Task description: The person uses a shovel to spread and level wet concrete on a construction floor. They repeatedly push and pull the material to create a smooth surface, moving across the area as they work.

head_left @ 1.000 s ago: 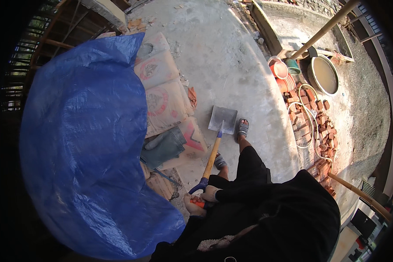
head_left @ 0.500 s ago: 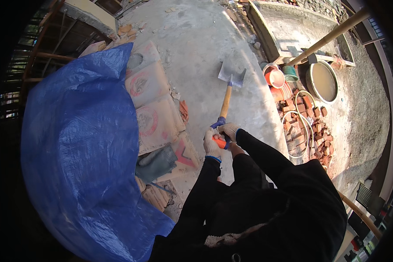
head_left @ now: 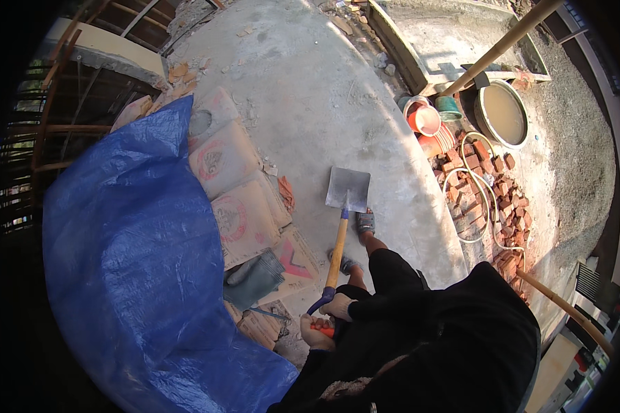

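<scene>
A shovel [head_left: 336,255] slants away from me, with a flat grey metal blade [head_left: 349,187], a wooden shaft, a blue yoke and an orange handgrip. My left hand [head_left: 315,332], in a white knit glove, is wrapped round the orange grip. Just ahead of it my right hand [head_left: 338,307], gloved alike, closes round the handle near the blue yoke. The blade is empty and sits over the concrete floor [head_left: 289,110], right ahead of my sandalled feet [head_left: 366,221]; whether it touches the floor I cannot tell.
At left a blue tarpaulin [head_left: 131,255] covers part of the stacked paper sacks [head_left: 244,213]. Dark rubber boots [head_left: 255,279] lie on the sacks. To the right are buckets [head_left: 427,120], a round tub of murky water [head_left: 503,113], broken bricks [head_left: 468,206], a hose [head_left: 489,199] and a bamboo pole [head_left: 503,48].
Both hands have drawn the shovel back toward my body and a little left. The blade came from farther out on the floor to just before my feet.
</scene>
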Available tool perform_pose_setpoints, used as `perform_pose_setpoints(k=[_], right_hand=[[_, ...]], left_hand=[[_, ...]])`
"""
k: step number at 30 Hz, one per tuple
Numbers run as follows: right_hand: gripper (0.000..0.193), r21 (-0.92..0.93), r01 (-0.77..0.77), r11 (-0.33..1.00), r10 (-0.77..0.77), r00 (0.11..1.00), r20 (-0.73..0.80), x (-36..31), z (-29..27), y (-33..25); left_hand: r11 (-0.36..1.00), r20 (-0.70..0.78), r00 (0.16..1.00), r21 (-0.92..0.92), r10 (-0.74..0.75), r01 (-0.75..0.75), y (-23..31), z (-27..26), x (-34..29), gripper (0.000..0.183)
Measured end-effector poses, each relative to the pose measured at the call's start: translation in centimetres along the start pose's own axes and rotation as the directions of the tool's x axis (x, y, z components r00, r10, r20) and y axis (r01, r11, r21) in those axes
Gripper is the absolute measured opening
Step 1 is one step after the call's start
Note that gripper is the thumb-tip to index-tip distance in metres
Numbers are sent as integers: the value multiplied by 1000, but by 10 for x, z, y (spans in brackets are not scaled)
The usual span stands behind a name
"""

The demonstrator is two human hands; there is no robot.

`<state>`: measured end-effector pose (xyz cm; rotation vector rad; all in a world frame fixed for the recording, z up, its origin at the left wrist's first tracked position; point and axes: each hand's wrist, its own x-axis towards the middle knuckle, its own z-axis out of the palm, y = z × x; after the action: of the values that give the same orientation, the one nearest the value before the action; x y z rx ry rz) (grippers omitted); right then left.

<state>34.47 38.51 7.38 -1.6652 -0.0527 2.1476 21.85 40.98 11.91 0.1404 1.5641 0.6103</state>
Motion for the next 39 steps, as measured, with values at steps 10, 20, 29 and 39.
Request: perform_pose_setpoints(k=[10, 20, 29, 39], right_hand=[[15, 264, 145, 954, -84, 970, -228, 70, -44, -43], [19, 149, 81, 985, -62, 990, -125, 81, -15, 9], [31, 84, 167, 982, -155, 979, -133, 50, -33, 8], [22, 342, 90, 936, -59, 993, -101, 25, -222, 38]], left_hand=[[994, 104, 989, 46, -108, 104, 10, 84, 75, 24], [971, 105, 989, 224, -106, 80, -9, 11, 74, 31], [994, -79, 994, 71, -76, 82, -21, 36, 51, 28], [951, 364, 883, 194, -297, 240, -125, 163, 18, 23]])
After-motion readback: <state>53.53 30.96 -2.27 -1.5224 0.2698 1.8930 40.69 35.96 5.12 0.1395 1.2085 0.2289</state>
